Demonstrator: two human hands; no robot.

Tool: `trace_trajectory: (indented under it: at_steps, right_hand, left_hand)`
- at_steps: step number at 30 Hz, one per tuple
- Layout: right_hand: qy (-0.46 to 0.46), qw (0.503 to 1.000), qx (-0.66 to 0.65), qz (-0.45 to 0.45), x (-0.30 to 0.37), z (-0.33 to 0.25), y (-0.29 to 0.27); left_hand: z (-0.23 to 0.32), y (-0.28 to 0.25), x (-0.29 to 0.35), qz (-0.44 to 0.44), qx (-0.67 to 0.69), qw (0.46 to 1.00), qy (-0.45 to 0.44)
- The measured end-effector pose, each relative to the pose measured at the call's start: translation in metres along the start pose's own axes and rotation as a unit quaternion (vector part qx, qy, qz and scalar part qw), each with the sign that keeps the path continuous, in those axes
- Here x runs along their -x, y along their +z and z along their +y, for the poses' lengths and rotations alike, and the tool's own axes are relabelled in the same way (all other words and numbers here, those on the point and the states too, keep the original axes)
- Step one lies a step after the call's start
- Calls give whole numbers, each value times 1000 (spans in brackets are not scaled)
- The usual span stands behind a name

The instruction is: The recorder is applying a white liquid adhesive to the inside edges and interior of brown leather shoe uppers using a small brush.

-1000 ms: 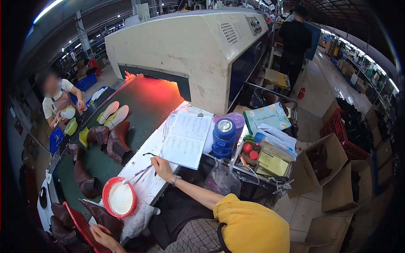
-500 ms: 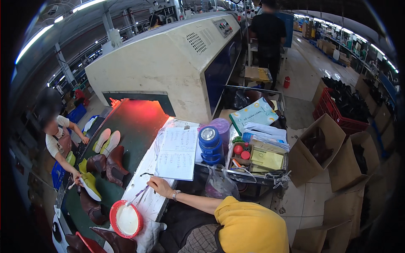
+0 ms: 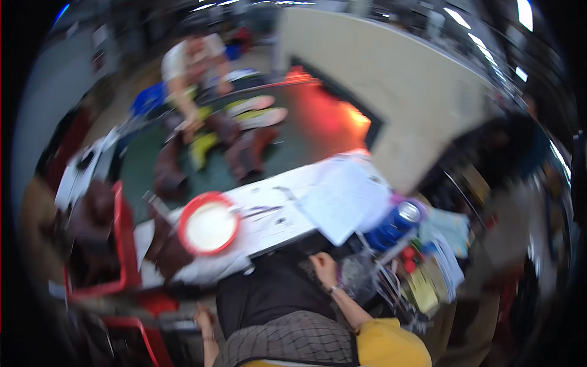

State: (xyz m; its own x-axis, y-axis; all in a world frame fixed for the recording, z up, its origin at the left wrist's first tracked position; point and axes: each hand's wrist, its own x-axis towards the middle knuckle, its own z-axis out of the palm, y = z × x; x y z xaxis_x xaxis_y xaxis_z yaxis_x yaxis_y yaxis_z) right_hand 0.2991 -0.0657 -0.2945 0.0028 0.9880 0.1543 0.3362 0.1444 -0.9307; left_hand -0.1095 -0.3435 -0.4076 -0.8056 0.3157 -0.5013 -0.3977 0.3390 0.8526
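Note:
Low in the head view, my left hand [image 3: 205, 319] hangs beside my dark-clad leg, near the red crates. Its fingers are smeared by motion. My right hand [image 3: 324, 269] hovers by my lap, just off the white table edge, next to a clear plastic bag [image 3: 356, 276]. Its fingers are curled in, with nothing visible in them. On the white ledge [image 3: 269, 229] stands a red bowl [image 3: 210, 223] of white paste, a thin brush-like handle [image 3: 263, 211] beside it. Written sheets [image 3: 342, 199] lie further right. Brown boots [image 3: 247, 153] and yellow-green shoes [image 3: 254, 113] rest on the green belt.
Across the belt [image 3: 306, 147], a person [image 3: 189, 70] handles shoes. The belt meets a pale machine [image 3: 416, 85] with a glowing opening. A red crate [image 3: 125, 244] of brown boots stands left; a blue flask [image 3: 394, 226] and a cluttered box [image 3: 422, 287] stand right.
My view has swung left and down, blurring the picture. My right hand has left the ledge near the bowl and come back by my lap. My left hand has come into view.

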Motion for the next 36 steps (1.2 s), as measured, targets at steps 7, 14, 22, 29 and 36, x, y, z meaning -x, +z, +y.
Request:
trace_trajectory:
  at_steps: [7,14,22,29,36]
  right_hand:
    - [271,882,169,-346,36,169,46]
    - [335,841,135,-403,4,155,98]
    - [364,860,118,-337,-57,142,192]
    - [322,872,165,-330,-54,132,139]
    - [190,887,227,-356,-85,112,77]
  left_hand:
    - [-95,-26,6,2,-34,982,-187]
    - [-63,-76,-36,-320,-417,848,72]
    - [47,-21,-165,-334,-379,863,-27]
    - [0,-14,-93,-302,-257,910,-122]
    - [-101,12,21,-240,-61,955,-163]
